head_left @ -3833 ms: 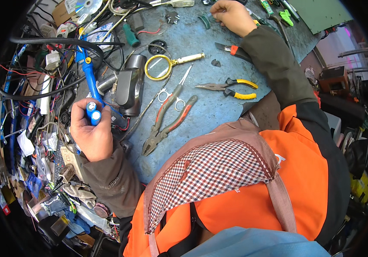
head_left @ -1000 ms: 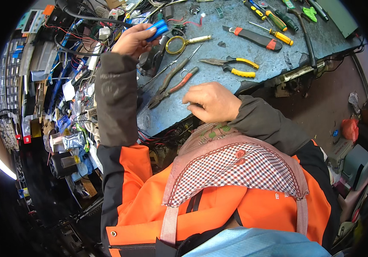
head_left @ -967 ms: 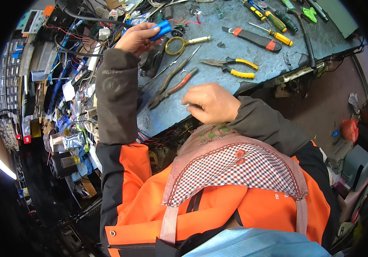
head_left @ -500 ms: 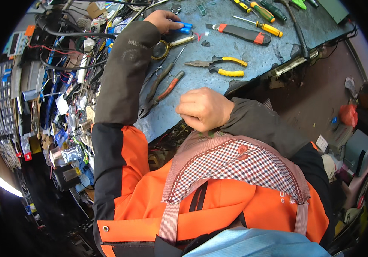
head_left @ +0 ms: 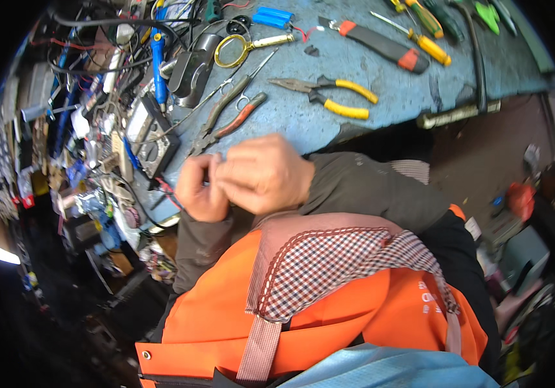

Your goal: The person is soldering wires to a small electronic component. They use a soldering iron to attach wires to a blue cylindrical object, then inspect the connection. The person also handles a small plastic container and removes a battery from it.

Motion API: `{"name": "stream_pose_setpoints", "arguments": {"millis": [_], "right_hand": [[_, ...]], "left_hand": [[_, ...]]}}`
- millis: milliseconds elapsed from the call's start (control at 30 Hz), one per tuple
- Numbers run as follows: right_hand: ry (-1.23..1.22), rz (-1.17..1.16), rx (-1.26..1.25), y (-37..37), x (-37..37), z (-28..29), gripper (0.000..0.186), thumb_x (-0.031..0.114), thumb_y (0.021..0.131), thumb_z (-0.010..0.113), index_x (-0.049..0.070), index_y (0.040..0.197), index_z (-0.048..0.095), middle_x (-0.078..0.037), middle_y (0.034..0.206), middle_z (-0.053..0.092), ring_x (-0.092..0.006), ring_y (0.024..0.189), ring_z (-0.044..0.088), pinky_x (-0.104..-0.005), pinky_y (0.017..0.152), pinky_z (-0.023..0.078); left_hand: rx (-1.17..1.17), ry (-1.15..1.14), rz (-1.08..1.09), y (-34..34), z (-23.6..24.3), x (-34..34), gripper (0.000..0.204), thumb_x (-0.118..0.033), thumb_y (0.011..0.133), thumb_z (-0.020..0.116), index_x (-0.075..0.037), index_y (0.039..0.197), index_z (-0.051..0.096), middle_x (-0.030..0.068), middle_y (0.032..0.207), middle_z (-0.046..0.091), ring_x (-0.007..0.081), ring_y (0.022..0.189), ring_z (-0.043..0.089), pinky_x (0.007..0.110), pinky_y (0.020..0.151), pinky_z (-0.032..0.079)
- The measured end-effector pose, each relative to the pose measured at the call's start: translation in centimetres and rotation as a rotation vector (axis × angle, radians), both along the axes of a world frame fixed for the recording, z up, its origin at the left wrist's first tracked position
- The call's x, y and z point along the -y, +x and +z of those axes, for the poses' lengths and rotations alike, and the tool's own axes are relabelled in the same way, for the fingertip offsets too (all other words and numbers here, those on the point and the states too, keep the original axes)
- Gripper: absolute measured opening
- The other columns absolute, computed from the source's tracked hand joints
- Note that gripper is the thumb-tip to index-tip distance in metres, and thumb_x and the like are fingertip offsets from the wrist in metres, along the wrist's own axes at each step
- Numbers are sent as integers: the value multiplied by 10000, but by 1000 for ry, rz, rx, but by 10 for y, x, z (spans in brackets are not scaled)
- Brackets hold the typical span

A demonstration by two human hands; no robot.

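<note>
2 hands at the near edge of the bench (head_left: 394, 90), just short of the red-handled pliers (head_left: 240, 119): left hand (head_left: 204, 191) and right hand (head_left: 264, 173), fingers bent, tips together; cannot tell whether anything is pinched. 1 blue battery pack (head_left: 272, 17) lies far on the bench, left of the utility knife (head_left: 381, 45), free of either hand. Judged: pack assembled, red leads (head_left: 303, 32) fitted; leads apparently unconnected. Containers: 1 apparent red bag (head_left: 521, 199), floor, right; contents hidden.

Left hand (head_left: 202, 189) and right hand (head_left: 266, 174) sit together near red-handled pliers (head_left: 237, 121).
</note>
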State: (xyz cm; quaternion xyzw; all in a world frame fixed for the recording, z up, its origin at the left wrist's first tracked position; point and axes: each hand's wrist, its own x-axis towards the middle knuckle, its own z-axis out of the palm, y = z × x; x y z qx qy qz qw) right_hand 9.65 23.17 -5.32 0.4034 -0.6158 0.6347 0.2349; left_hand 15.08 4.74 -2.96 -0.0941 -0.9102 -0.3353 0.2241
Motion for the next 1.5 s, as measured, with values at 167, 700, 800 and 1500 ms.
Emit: {"name": "stream_pose_setpoints", "arguments": {"millis": [167,700,800,1500], "right_hand": [[206,54,35,-5,-7,-5,138,72,754,819,62,844,714,-71,736,601,-275,609,612,-397,534,473],[237,121,313,-5,-2,-17,79,56,960,777,-4,934,732,-103,757,687,-195,639,610,-345,599,488],[253,58,382,-4,-1,-7,166,57,972,764,-6,849,672,-56,649,603,-112,586,509,-307,534,420],[791,-512,-439,11,37,-26,157,194,952,653,91,836,677,-126,717,656,-303,616,669,-462,557,522]], "left_hand": [[-183,-273,117,-7,-36,-21,143,-32,866,785,-49,864,643,116,728,566,331,626,564,444,565,435],[-426,-294,356,6,-53,-45,210,-208,754,765,-115,855,606,64,777,564,285,699,591,424,631,449],[-410,-304,174,71,-63,-86,214,-168,697,786,-137,743,579,37,699,467,245,613,506,398,582,392],[862,-492,243,24,-293,66,489,-438,1013,664,-70,1323,750,215,1453,645,392,1390,591,466,1138,486]]}}
